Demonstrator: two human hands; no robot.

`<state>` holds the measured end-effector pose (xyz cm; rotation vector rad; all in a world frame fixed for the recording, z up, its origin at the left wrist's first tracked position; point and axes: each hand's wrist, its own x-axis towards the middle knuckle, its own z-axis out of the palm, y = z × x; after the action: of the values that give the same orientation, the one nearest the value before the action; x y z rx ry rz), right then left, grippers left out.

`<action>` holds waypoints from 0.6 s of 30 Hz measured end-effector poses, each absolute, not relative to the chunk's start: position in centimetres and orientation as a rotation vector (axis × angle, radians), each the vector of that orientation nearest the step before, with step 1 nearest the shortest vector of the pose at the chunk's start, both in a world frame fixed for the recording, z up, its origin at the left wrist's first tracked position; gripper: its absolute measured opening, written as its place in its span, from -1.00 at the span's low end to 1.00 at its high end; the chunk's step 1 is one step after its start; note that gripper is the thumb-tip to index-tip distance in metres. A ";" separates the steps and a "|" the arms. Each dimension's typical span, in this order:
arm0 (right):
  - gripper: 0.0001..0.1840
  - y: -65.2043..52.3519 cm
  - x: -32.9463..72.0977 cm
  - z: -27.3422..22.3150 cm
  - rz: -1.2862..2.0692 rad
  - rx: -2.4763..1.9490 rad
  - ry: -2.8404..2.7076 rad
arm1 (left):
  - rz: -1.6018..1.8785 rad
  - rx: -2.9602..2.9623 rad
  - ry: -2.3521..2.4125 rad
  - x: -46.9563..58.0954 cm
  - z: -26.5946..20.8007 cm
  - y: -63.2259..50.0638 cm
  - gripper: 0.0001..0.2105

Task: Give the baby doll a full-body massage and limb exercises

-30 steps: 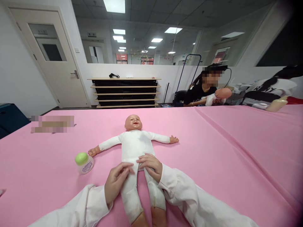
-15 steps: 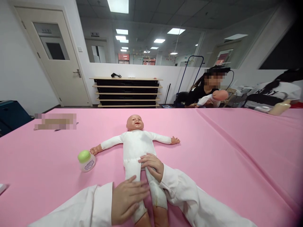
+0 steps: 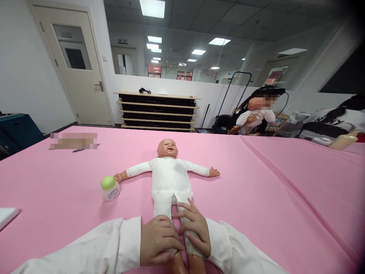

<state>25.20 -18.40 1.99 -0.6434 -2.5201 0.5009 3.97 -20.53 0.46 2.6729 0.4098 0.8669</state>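
A baby doll (image 3: pixel 171 179) in a white cloth suit lies on its back, its head away from me and its arms spread. My left hand (image 3: pixel 160 239) is closed over the doll's leg on the left around the knee, with the fingers curled across it. On the doll's other leg rests my right hand (image 3: pixel 195 227), its fingers spread over the thigh and knee. Both hands cover parts of the legs. A small jar with a green lid (image 3: pixel 110 188) stands beside the doll's hand on the left, close to its fingers.
A pink cloth (image 3: pixel 251 213) covers the table. A white object (image 3: pixel 8 216) lies at the left edge, and a blurred-out item (image 3: pixel 73 141) sits farther back. Behind the table are a low shelf (image 3: pixel 158 110) and a person (image 3: pixel 242 118) holding another doll (image 3: pixel 253 114).
My right hand has slid from the doll's hip down its leg toward me. My left hand now curls over the other leg. The view has shifted slightly; the person behind has lifted their doll upright.
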 end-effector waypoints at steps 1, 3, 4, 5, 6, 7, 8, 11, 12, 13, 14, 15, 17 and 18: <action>-0.68 -19.0 25.4 2.0 0.532 -0.648 -2.529 | 0.868 2.665 0.409 4.0 0.5 -20.5 -0.61; -0.69 -20.2 25.6 2.1 0.584 -0.668 -2.532 | 0.865 2.647 0.414 4.0 0.7 -20.6 -0.60; -0.68 -20.8 25.7 2.1 0.602 -0.687 -2.524 | 0.860 2.639 0.417 4.0 0.8 -20.6 -0.60; -0.68 -21.4 25.8 2.1 0.613 -0.710 -2.511 | 0.857 2.635 0.418 4.0 0.9 -20.6 -0.59; -0.69 -22.0 25.8 2.1 0.617 -0.732 -2.499 | 0.855 2.633 0.419 4.0 0.9 -20.6 -0.59; -0.70 -22.4 25.9 2.2 0.617 -0.746 -2.492 | 0.857 2.633 0.418 4.0 1.0 -20.6 -0.59; -0.71 -22.7 26.0 2.2 0.617 -0.745 -2.490 | 0.865 2.632 0.415 4.0 1.0 -20.6 -0.60; -0.75 -22.5 26.7 3.1 0.670 -0.650 -2.482 | 0.884 2.606 0.406 4.1 0.9 -20.5 -0.62; -0.74 -21.9 26.9 3.7 0.724 -0.619 -2.449 | 0.882 2.595 0.405 4.1 0.9 -20.5 -0.62; -0.71 -21.2 27.2 4.3 0.787 -0.602 -2.393 | 0.882 2.585 0.406 4.1 1.0 -20.5 -0.63; -0.67 -20.3 27.4 4.9 0.845 -0.602 -2.324 | 0.871 2.580 0.406 4.1 1.1 -20.5 -0.63; -0.63 -19.3 27.4 5.5 0.887 -0.611 -2.250 | 0.861 2.579 0.408 4.1 1.2 -20.5 -0.63; -0.64 -17.1 27.1 6.3 0.830 -0.653 -2.150 | 0.848 2.581 0.404 4.0 1.5 -20.5 -0.63; -0.68 -16.2 26.7 6.3 0.759 -0.676 -2.135 | 0.846 2.583 0.398 4.0 1.6 -20.6 -0.63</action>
<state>26.69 -16.17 6.31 -0.6761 -2.1349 0.7588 4.00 -20.56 1.58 2.5826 0.3978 0.8461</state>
